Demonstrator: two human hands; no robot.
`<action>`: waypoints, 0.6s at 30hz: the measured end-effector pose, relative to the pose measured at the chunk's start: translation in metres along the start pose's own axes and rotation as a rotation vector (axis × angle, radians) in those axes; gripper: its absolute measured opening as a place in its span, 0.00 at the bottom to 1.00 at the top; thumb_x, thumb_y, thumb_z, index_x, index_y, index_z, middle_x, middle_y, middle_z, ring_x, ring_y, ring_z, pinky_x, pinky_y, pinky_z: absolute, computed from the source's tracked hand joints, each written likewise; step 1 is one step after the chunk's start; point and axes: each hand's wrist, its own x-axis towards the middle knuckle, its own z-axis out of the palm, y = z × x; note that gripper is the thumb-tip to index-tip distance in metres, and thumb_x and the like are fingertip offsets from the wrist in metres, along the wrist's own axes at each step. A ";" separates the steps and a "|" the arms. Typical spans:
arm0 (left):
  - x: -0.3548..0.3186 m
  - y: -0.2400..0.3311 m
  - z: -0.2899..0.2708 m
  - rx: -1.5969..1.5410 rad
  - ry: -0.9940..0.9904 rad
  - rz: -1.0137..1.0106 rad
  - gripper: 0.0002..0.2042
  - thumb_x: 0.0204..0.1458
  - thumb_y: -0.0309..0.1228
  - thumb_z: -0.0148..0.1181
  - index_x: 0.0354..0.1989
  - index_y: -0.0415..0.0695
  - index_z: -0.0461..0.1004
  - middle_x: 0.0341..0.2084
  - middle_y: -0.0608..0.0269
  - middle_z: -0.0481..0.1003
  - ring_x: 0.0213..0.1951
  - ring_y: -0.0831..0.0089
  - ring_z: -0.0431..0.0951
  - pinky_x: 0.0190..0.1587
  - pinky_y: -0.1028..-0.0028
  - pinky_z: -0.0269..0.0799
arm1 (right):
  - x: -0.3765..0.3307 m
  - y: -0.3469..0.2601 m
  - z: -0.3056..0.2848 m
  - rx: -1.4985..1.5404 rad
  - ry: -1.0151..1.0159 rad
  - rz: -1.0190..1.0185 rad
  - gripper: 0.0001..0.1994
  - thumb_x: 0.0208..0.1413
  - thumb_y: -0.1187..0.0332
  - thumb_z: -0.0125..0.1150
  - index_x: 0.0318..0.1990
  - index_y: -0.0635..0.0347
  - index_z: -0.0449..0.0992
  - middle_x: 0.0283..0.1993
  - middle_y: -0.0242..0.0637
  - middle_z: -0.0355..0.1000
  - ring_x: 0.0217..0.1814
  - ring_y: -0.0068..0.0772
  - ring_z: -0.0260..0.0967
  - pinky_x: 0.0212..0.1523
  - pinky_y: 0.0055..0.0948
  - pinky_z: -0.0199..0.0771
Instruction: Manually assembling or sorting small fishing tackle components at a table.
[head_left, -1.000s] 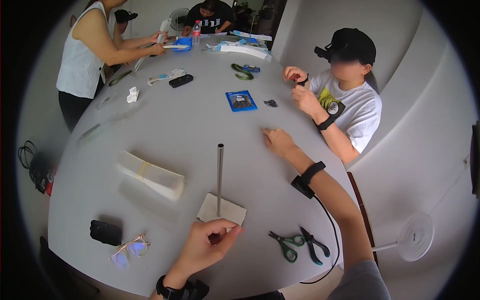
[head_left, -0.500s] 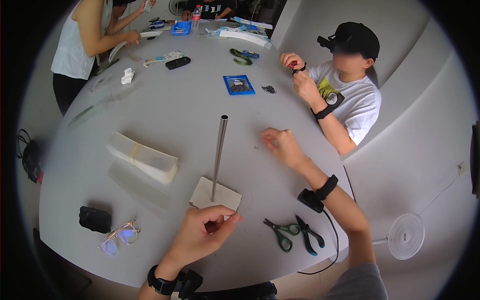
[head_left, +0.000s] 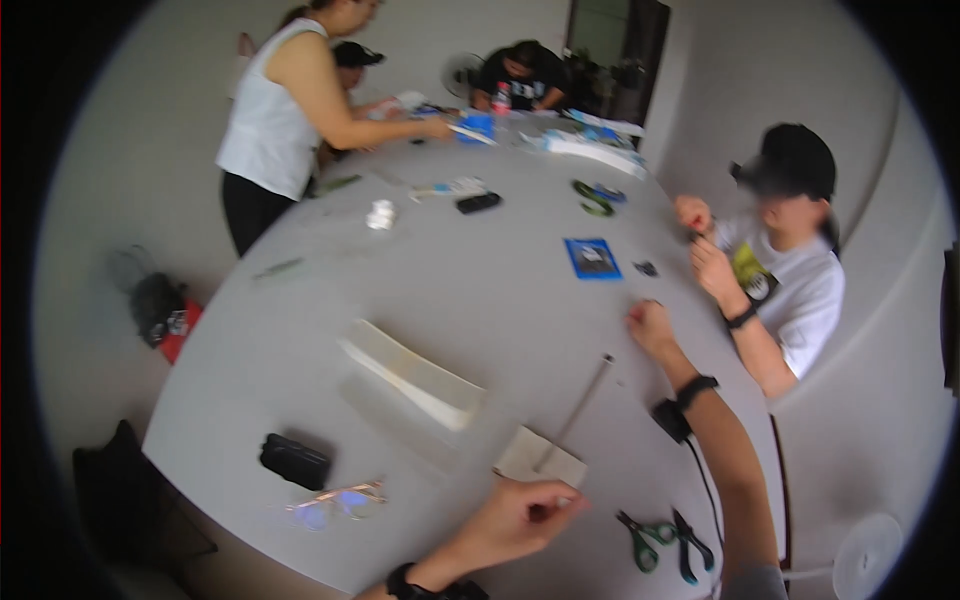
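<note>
My left hand (head_left: 527,520) is closed in a pinch at the near edge of a pale block (head_left: 520,458). Whatever sits between its fingertips is too fine to make out. A thin metal rod (head_left: 582,405) rises from that block. Farther off on the right, my right hand (head_left: 655,328) is low over the table with its fingers curled together, blurred; nothing can be named in them. Just beyond it are a small dark pile (head_left: 646,268) and a blue packet (head_left: 592,258). A tiny object (head_left: 620,383) lies nearer, beside the rod's tip.
Green-handled scissors (head_left: 647,540) and pliers (head_left: 692,548) lie at the near right, by a black cable. To the left are clear plastic strips (head_left: 415,378), a black case (head_left: 295,461) and eyeglasses (head_left: 340,502). A person in a cap (head_left: 795,270) sits on the right; others work at the far end.
The view has swung, shifting the table's things right and down. My right hand has moved farther out toward the dark pile, its fingers more curled. My left hand keeps its pinch beside the block.
</note>
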 end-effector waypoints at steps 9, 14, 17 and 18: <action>0.001 -0.007 0.006 -0.025 -0.040 0.005 0.03 0.55 0.24 0.56 0.32 0.40 0.74 0.10 0.75 0.58 0.15 0.88 0.53 0.17 0.80 0.48 | -0.004 0.006 0.009 -0.029 0.080 -0.030 0.04 0.39 0.81 0.58 0.26 0.64 0.74 0.31 0.51 0.71 0.37 0.47 0.71 0.38 0.38 0.73; 0.007 -0.006 0.003 -0.030 -0.054 -0.019 0.02 0.54 0.24 0.56 0.33 0.40 0.75 0.10 0.75 0.58 0.15 0.89 0.53 0.18 0.81 0.48 | 0.007 0.007 0.012 -0.223 -0.102 -0.043 0.13 0.37 0.83 0.54 0.35 0.72 0.70 0.40 0.60 0.67 0.46 0.54 0.68 0.48 0.38 0.71; 0.009 -0.007 0.001 0.032 -0.065 -0.052 0.02 0.54 0.23 0.56 0.33 0.40 0.75 0.10 0.75 0.59 0.16 0.89 0.54 0.18 0.81 0.48 | 0.006 -0.001 0.008 -0.322 -0.172 -0.055 0.18 0.36 0.83 0.54 0.40 0.77 0.66 0.47 0.63 0.63 0.51 0.57 0.64 0.54 0.39 0.68; 0.008 -0.006 0.000 0.031 -0.053 -0.050 0.02 0.54 0.23 0.56 0.33 0.40 0.75 0.10 0.75 0.59 0.16 0.89 0.54 0.19 0.81 0.48 | 0.002 -0.014 0.002 -0.329 -0.219 -0.051 0.20 0.36 0.82 0.54 0.43 0.77 0.64 0.50 0.63 0.61 0.53 0.59 0.62 0.55 0.40 0.67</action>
